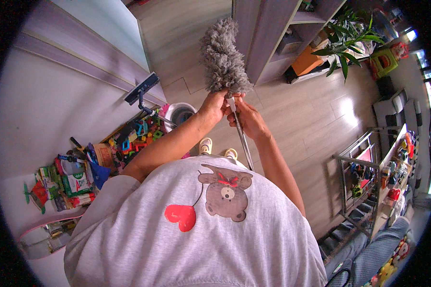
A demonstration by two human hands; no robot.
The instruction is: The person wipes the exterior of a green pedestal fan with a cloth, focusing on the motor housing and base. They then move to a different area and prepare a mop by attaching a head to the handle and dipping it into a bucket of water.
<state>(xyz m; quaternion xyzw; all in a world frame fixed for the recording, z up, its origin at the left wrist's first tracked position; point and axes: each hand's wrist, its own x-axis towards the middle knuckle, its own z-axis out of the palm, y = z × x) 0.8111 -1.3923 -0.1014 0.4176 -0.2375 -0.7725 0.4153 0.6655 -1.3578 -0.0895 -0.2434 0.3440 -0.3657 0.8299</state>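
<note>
A fluffy grey duster points away from me at the top centre. Its metal pole runs back toward my shirt, where the lower end drops out of sight. My left hand grips the base of the fluffy head, beside the pale collar. On the other side, my right hand has its fingers curled around the collar and the top of the pole. Some fingertips of both hands are hidden behind the duster. My shoes show on the floor beneath.
At left, a squeegee-type tool leans over a round bin and colourful toy pieces. A shelving unit stands ahead, with a potted plant to its right. A metal-framed table bears clutter at right.
</note>
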